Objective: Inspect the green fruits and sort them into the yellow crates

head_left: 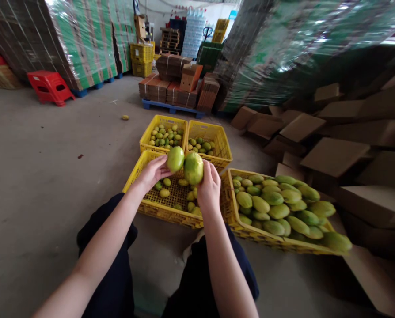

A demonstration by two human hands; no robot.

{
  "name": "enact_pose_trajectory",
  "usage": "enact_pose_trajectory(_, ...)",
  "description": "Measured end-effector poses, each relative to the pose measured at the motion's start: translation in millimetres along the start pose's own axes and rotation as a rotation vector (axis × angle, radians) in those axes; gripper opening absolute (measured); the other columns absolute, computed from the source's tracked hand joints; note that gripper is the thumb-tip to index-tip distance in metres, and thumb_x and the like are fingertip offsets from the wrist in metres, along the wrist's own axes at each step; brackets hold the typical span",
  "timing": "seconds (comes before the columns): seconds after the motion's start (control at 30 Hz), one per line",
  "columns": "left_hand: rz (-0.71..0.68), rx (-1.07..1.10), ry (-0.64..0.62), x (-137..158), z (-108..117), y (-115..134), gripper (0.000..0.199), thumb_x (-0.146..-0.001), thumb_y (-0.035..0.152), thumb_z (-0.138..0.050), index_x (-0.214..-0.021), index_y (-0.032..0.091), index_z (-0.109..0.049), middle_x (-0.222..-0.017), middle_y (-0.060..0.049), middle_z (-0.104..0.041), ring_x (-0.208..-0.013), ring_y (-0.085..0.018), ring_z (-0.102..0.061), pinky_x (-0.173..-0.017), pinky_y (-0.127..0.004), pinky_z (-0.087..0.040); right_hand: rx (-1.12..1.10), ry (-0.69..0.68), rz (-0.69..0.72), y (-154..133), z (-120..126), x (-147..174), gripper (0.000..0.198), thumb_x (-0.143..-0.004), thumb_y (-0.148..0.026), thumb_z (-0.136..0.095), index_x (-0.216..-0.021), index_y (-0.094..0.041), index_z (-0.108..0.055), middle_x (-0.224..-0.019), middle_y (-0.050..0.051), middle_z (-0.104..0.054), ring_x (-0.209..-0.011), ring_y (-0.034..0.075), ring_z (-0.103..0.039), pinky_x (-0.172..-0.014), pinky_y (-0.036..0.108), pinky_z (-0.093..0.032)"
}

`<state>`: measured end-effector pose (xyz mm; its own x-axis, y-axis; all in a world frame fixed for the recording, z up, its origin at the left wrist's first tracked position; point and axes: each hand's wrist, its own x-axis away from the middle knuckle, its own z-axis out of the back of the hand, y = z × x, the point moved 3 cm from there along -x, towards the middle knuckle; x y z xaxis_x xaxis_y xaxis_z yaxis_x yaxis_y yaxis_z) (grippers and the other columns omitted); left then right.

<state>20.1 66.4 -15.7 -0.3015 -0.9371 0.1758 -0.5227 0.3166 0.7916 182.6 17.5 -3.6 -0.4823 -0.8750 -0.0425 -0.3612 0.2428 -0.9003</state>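
Observation:
My left hand (151, 175) holds a smooth green fruit that looks like a small papaya (175, 159), its fingers against the left side and underside. In my right hand (209, 183) is a second papaya (193, 168), green with yellowish, uneven skin. The two fruits are side by side, almost touching. Both are held above a yellow plastic crate (171, 215), where several smaller green and yellow fruits lie scattered on the slatted bottom. To the right, another yellow crate (250, 236) is heaped with longer papayas (279, 211).
Beyond the near crate stand two yellow crates, a left one (145, 132) and a right one (225, 143), holding smaller fruits. Cardboard boxes (336, 159) pile up at right. Flattened cartons sit on a blue pallet (172, 108). A red stool (51, 86) and a loose fruit (125, 117) are on the floor.

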Motion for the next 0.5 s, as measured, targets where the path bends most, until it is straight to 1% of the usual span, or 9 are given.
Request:
enact_pose_trajectory(0.07, 0.095, 0.01, 0.001, 0, -5, -6, 0.024, -0.088, 0.036, -0.065, -0.099, 0.015, -0.068, -0.089, -0.01, -0.075, -0.079, -0.021, -0.073, -0.071, -0.033, -0.061, -0.015, 0.034, -0.038, 5, -2, 2, 0.021, -0.081, -0.044, -0.068, -0.084, -0.023, -0.07, -0.087, -0.002, -0.074, -0.087, 0.015, -0.067, -0.074, 0.026, -0.054)
enact_pose_trajectory(0.13, 0.11, -0.007, 0.025, 0, -10, -11, 0.026, -0.089, 0.042, -0.062, -0.099, 0.018, -0.067, -0.091, -0.009, -0.075, -0.08, -0.021, -0.072, -0.065, -0.031, -0.059, -0.036, 0.003, -0.084, 8, -7, 7, 0.023, -0.077, -0.045, -0.071, -0.081, -0.022, -0.07, -0.081, -0.002, -0.072, -0.082, 0.017, -0.067, -0.072, 0.027, -0.054)
enact_pose_trajectory(0.2, 0.032, -0.068, 0.056, 1, -12, -12, 0.029, -0.086, 0.047, -0.066, -0.1, 0.022, -0.065, -0.092, -0.006, -0.074, -0.078, -0.019, -0.07, -0.058, -0.026, -0.056, -0.062, -0.066, -0.114, 8, -13, 11, 0.023, -0.072, -0.042, -0.075, -0.081, -0.022, -0.069, -0.078, -0.003, -0.071, -0.076, 0.017, -0.065, -0.069, 0.028, -0.054)
enact_pose_trajectory(0.27, -0.089, -0.177, 0.076, 5, -14, -9, 0.035, -0.078, 0.047, -0.075, -0.102, 0.024, -0.063, -0.092, -0.003, -0.072, -0.073, -0.017, -0.068, -0.055, -0.024, -0.052, -0.099, -0.122, -0.152, 7, -17, 14, 0.023, -0.066, -0.036, -0.079, -0.083, -0.023, -0.069, -0.077, -0.005, -0.07, -0.071, 0.015, -0.064, -0.067, 0.026, -0.053)
enact_pose_trajectory(0.3, -0.139, -0.238, 0.083, 6, -14, -8, 0.039, -0.073, 0.046, -0.079, -0.101, 0.025, -0.062, -0.089, -0.001, -0.07, -0.07, -0.016, -0.066, -0.054, -0.023, -0.051, -0.123, -0.132, -0.188, 7, -18, 15, 0.024, -0.064, -0.032, -0.079, -0.083, -0.023, -0.069, -0.077, -0.005, -0.07, -0.069, 0.014, -0.063, -0.064, 0.026, -0.053)
enact_pose_trajectory(0.37, -0.181, -0.318, 0.102, 8, -13, -6, 0.04, -0.069, 0.045, -0.082, -0.097, 0.024, -0.063, -0.082, 0.001, -0.068, -0.065, -0.015, -0.063, -0.054, -0.023, -0.049, -0.178, -0.128, -0.292, 8, -20, 14, 0.023, -0.062, -0.029, -0.077, -0.081, -0.021, -0.068, -0.073, -0.004, -0.069, -0.063, 0.014, -0.062, -0.056, 0.025, -0.051)
enact_pose_trajectory(0.43, -0.178, -0.28, 0.141, 7, -11, -6, 0.035, -0.07, 0.046, -0.077, -0.09, 0.021, -0.064, -0.075, 0.001, -0.067, -0.065, -0.015, -0.063, -0.056, -0.023, -0.048, -0.229, -0.114, -0.404, 10, -20, 11, 0.019, -0.067, -0.034, -0.071, -0.079, -0.019, -0.068, -0.069, -0.001, -0.07, -0.059, 0.015, -0.063, -0.049, 0.025, -0.048)
enact_pose_trajectory(0.5, -0.173, -0.147, 0.198, 3, -9, -7, 0.032, -0.071, 0.046, -0.071, -0.087, 0.02, -0.066, -0.075, -0.001, -0.069, -0.07, -0.016, -0.064, -0.061, -0.024, -0.049, -0.296, -0.082, -0.475, 10, -19, 8, 0.022, -0.073, -0.039, -0.063, -0.077, -0.018, -0.068, -0.068, 0.004, -0.071, -0.059, 0.018, -0.065, -0.049, 0.026, -0.049)
